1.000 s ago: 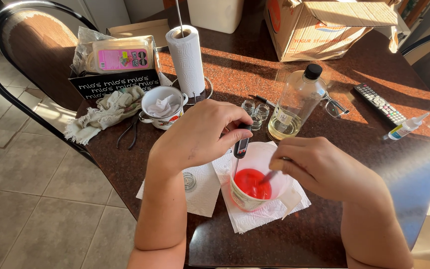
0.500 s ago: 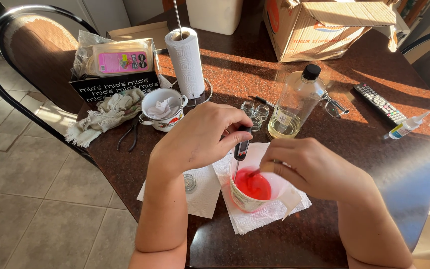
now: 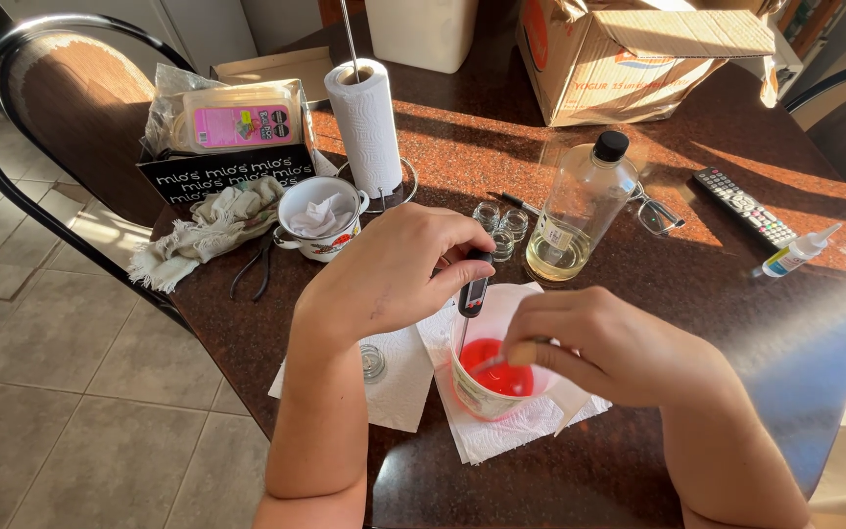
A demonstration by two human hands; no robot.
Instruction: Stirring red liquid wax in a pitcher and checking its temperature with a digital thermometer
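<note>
In the lower middle of the frame, close to the table's (image 3: 560, 490) near edge, a white cup (image 3: 490, 392) of red liquid stands on paper towels (image 3: 501, 436). The left hand (image 3: 389, 269) pinches a black probe thermometer (image 3: 474, 289) upright, its thin stem dipping into the red at the cup's left rim. The right hand (image 3: 599, 343) is closed on a slim stirring stick (image 3: 493, 360) that slants down into the liquid. A small glass jar (image 3: 372, 360) sits just left of the cup on another towel, near the table's left edge. Above, three little glass jars (image 3: 503, 223) cluster beside a clear bottle (image 3: 580, 211) with a black cap. Toward the upper left stand a paper towel roll (image 3: 368, 122), an enamel mug (image 3: 319, 216), pliers (image 3: 255, 263) and a rag (image 3: 210, 227) overhanging the edge. Bare tabletop lies open at right, with a remote (image 3: 744, 206) and dropper bottle (image 3: 797, 251) well apart.
</note>
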